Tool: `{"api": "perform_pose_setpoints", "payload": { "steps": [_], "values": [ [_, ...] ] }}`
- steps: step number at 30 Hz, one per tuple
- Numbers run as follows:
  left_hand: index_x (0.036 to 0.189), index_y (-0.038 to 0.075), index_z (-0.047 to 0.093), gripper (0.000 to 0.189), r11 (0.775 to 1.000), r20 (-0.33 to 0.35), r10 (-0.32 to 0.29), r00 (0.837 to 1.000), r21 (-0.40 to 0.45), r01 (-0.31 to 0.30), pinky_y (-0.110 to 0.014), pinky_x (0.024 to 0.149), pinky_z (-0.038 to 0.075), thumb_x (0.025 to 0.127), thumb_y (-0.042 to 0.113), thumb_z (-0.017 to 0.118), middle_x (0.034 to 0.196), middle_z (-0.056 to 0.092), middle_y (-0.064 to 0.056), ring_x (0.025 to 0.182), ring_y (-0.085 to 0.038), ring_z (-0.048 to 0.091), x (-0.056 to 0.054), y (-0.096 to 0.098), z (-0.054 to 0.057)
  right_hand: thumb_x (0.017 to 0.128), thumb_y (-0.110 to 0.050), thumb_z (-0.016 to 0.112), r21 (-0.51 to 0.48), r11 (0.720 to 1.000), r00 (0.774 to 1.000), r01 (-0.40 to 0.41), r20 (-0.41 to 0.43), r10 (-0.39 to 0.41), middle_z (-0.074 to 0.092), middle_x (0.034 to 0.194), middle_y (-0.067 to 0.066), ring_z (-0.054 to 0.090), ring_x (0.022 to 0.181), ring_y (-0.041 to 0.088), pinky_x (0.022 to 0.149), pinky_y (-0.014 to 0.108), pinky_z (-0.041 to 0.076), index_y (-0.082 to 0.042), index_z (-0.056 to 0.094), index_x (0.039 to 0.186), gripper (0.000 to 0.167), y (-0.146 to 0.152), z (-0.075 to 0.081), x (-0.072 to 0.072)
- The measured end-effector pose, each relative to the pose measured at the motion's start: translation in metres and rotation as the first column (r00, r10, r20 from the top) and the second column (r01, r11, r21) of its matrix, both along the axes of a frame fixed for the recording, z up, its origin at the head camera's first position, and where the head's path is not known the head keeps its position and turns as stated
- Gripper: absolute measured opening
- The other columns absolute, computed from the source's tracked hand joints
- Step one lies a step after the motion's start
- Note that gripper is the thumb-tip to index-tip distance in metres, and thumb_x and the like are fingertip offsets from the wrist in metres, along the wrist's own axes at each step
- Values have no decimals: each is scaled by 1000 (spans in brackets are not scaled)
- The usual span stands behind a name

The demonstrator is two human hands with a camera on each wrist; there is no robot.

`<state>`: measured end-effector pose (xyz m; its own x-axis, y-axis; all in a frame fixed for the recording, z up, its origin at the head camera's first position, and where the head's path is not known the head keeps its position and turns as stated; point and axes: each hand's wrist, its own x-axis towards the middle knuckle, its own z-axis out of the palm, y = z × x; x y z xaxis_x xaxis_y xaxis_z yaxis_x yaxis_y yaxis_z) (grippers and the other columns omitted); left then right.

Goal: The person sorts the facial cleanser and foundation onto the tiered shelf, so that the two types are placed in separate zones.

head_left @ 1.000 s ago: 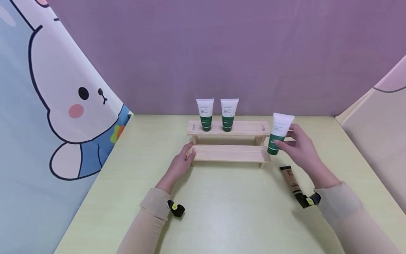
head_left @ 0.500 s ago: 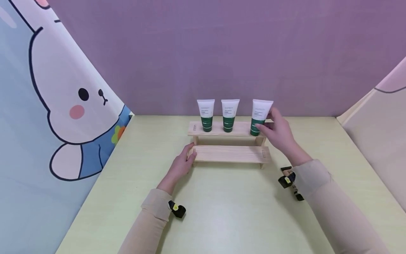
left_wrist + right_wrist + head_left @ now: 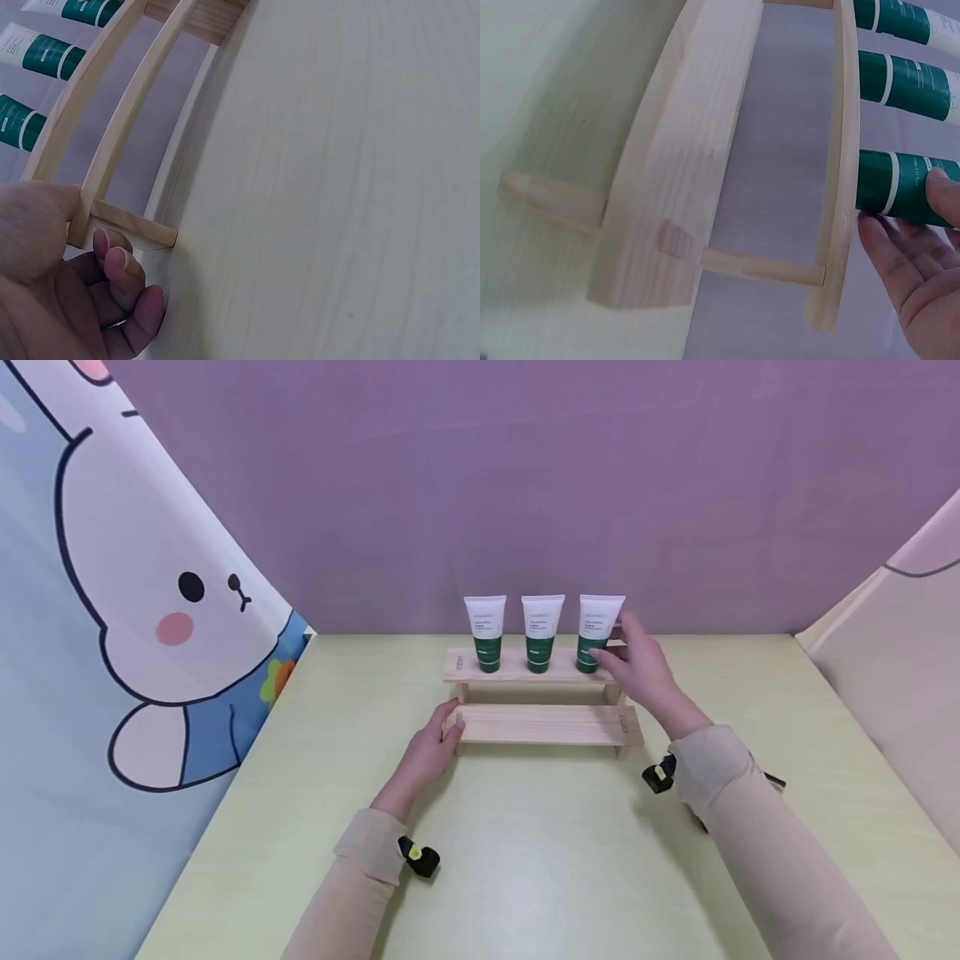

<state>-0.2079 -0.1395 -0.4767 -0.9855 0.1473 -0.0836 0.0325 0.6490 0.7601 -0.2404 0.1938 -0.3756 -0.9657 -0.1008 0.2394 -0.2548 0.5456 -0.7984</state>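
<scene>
A two-tier wooden stand rests on the table. Three small squeeze tubes, white above and green below, stand in a row on its upper tier: the left tube, the middle tube and the right tube. My right hand holds the right tube by its green lower part, thumb in front; in the right wrist view the tube's cap end meets the upper plank. My left hand grips the left end of the lower tier, with the thumb against the wood.
Beside my right sleeve, a dark-edged object peeks out; the sleeve hides most of it. A dark tip shows on the sleeve's other side. A purple backdrop rises behind the table, with a cartoon cloth at left.
My right hand has carried the third tube leftward and up from beside the stand onto the upper tier's right end, and the tube has become upright. My left hand has stayed in place.
</scene>
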Motion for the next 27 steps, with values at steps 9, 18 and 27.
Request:
{"api": "perform_pose_setpoints", "payload": {
  "steps": [9, 18, 27],
  "values": [
    [153, 32, 28, 52, 1000, 9, 0, 1000, 5, 0, -48, 81, 47, 104, 44, 42, 127, 58, -23, 90, -33, 60, 2, 0, 2, 96, -11, 62, 5, 1000, 998, 26, -60, -25, 58, 124, 22, 61, 109, 40, 91, 50, 49, -8, 32, 147, 59, 24, 2, 31],
    [152, 33, 28, 52, 1000, 12, 9, 1000, 19, -9, -45, 79, 47, 103, 46, 41, 125, 58, -20, 81, -27, 58, 0, -6, 2, 98, -14, 60, 173, 984, 997, 41, -75, -29, 65, 113, 18, 67, 93, 36, 77, 40, 54, -2, 52, 128, 33, 53, -6, 68],
    [152, 32, 28, 52, 1000, 4, -3, 1000, 7, 3, -45, 80, 47, 103, 45, 42, 129, 57, -20, 91, -30, 59, -3, -4, -3, 96, -11, 62, 339, 941, 997, -20, 79, -7, 67, 103, 20, 68, 82, 32, 66, 43, 54, 2, 57, 120, 28, 76, -28, 98]
  ]
}}
